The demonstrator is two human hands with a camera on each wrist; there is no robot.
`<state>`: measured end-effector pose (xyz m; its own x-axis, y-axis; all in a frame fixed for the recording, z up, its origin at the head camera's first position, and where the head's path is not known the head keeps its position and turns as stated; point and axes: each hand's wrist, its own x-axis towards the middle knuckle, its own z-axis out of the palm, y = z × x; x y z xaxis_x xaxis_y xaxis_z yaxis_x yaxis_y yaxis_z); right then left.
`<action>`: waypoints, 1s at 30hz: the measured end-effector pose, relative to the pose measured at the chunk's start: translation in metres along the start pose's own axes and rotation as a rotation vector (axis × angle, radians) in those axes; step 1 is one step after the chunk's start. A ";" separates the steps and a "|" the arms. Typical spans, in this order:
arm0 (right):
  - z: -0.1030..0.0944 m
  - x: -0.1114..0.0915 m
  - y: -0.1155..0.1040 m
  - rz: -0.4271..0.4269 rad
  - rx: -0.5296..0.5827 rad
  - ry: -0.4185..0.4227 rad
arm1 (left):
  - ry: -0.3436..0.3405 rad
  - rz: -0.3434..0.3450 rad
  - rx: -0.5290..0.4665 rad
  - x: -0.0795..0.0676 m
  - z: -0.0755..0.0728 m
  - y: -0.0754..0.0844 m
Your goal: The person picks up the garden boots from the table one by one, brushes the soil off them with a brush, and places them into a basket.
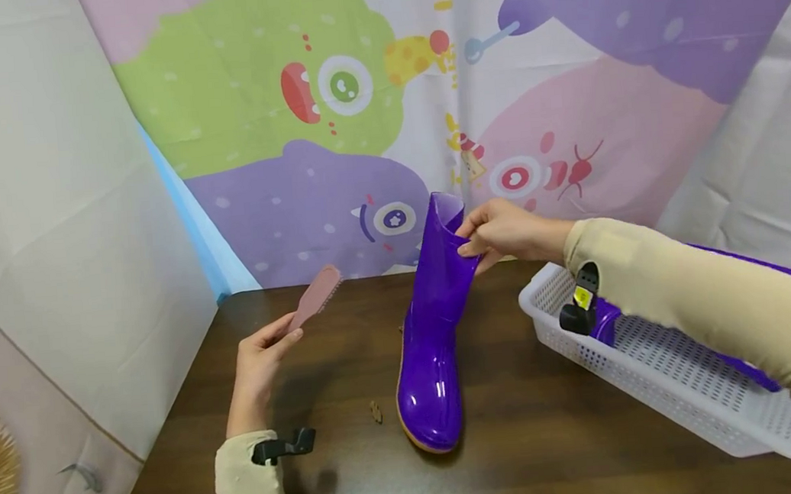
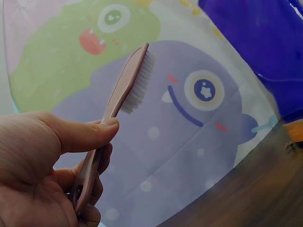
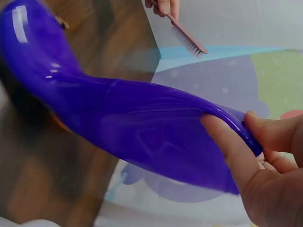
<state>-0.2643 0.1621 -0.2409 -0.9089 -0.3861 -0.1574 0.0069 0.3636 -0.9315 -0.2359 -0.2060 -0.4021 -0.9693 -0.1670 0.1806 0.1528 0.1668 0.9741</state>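
Dark brown table (image 1: 357, 487) was nearest, faintly shiny. Purple boot (image 1: 435, 344) stood on it, toe nearest; a brown bit (image 1: 376, 411) lay just left. Hands were apart: left hand (image 1: 260, 360) gripped a pink brush (image 1: 317, 292) clear of the boot; right hand (image 1: 508, 231) pinched the boot's top edge. White basket (image 1: 582, 350) sat at right. Behind hung a cartoon cloth (image 1: 255, 111), pale sheets (image 1: 54, 187) flanking.

The boot (image 1: 436, 336) is purple with an orange sole (image 2: 294, 130), and the brush (image 2: 125, 80) is pink with white bristles (image 2: 140, 87). The table (image 1: 342, 465) is brown. Green, purple and pink monsters (image 1: 232, 82) cover the white cloth (image 1: 425, 107).
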 end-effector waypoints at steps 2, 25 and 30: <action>0.002 0.002 -0.008 -0.009 -0.051 -0.017 | 0.010 -0.009 -0.012 0.000 -0.003 -0.001; -0.008 0.001 -0.089 -0.169 -0.557 -0.257 | 0.134 -0.032 -0.152 -0.002 -0.034 0.006; -0.004 0.006 -0.096 -0.227 -0.625 -0.295 | 0.147 -0.079 -0.151 -0.001 -0.034 0.008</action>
<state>-0.2717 0.1286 -0.1515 -0.7087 -0.6900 -0.1469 -0.4879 0.6297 -0.6045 -0.2267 -0.2372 -0.3895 -0.9426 -0.3150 0.1105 0.1156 0.0025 0.9933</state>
